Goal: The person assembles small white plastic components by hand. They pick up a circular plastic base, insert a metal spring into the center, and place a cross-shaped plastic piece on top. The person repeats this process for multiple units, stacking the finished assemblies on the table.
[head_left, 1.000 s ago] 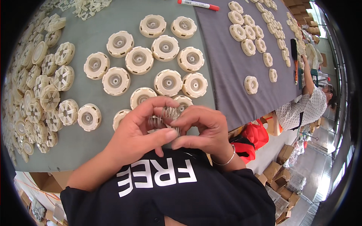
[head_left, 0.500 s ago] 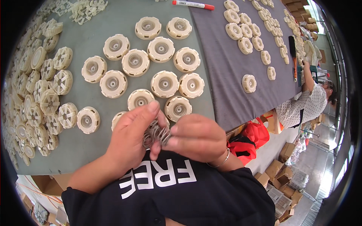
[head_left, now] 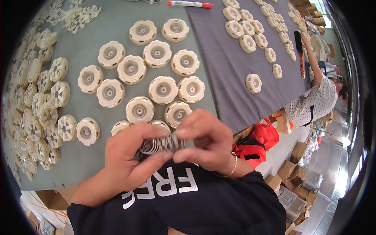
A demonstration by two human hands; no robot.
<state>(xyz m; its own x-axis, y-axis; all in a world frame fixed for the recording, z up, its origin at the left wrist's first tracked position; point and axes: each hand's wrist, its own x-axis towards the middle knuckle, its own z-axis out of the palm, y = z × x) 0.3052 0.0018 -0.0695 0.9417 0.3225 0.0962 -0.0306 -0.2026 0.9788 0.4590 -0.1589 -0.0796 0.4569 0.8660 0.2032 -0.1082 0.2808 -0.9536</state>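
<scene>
A tangle of metal coil springs (head_left: 156, 145) is held between both my hands, close to my chest at the table's near side. My left hand (head_left: 127, 152) wraps its fingers and thumb round the left part of the bunch. From the right, my right hand (head_left: 207, 139) pinches the other end with thumb and fingers. Just beyond the hands stand several round cream plastic caps (head_left: 132, 69) with notched rims; a spring shows in the middle of some, such as the cap (head_left: 178, 113) nearest my right hand. My fingers partly hide the nearest caps.
Cream ribbed discs (head_left: 49, 113) are heaped on the left of the green tabletop (head_left: 84, 164). Pale clips (head_left: 80, 17) and a red-and-white marker (head_left: 190, 4) lie at the back. More caps (head_left: 247, 44) rest on grey cloth (head_left: 219, 78). A co-worker (head_left: 313, 100) is at the right, near red bags (head_left: 258, 143).
The springs have been turned and stretched out sideways between my hands. My right thumb has opened away from its fingers and closed on the bunch's end. The view has shifted slightly.
</scene>
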